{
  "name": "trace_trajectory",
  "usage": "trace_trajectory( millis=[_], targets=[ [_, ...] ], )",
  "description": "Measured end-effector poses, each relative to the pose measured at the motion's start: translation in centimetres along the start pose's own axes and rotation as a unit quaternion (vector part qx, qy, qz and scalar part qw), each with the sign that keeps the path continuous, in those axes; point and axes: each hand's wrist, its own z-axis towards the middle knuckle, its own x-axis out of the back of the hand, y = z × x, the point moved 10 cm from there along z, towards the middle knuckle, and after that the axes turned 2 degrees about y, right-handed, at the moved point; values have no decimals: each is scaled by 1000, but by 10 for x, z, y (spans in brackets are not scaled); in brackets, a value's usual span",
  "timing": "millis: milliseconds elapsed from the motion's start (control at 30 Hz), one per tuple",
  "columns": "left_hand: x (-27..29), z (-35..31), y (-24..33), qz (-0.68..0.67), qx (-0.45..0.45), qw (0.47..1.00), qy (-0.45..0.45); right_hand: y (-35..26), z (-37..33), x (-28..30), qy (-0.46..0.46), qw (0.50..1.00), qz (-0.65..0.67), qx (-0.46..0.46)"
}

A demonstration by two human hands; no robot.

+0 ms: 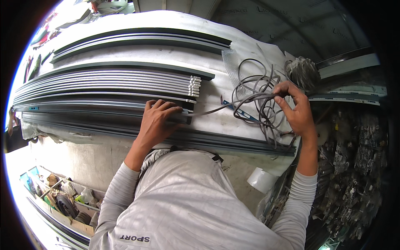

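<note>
Hands well apart. Right hand (294,111): thumb and fingers pinched on a grey strip (254,97) above the right part of the desk (210,127). Strip runs left to the left hand (160,116); loose loops lie below it on the desk. Left hand: palm down, fingers bent over the end of a dark metal bar (112,105); whether it grips strip or bar, cannot tell. Blue tool (241,111) partly beneath the loops. Wound grey bundle (303,73) just beyond right hand.
</note>
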Motion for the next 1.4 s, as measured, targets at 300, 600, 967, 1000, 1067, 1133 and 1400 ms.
trace_trajectory(
  millis=[300, 600, 967, 1000, 1067, 1133, 1400],
  targets=[
    [-26, 79, 94, -428, 12, 895, -128, -24, -16, -5, 29, 996, -86, 18],
    [-38, 117, 132, -476, 29, 842, -251, -12, -41, -16, -6, 984, -174, 39],
    [21, 91, 94, -433, 50, 900, -16, 80, -45, -111, -55, 938, 282, -194],
    [24, 85, 94, -436, 43, 899, 2, 95, -40, -98, 1, 890, 396, -225],
    [20, 76, 90, -438, 41, 898, -16, 96, -20, -40, 126, 827, 539, -96],
    [11, 66, 79, -467, 79, 879, -46, 100, -23, 19, 185, 762, 616, -74],
    [6, 56, 28, -693, 148, 705, 13, 162, -86, 273, 275, 824, 476, -134]
  ],
)
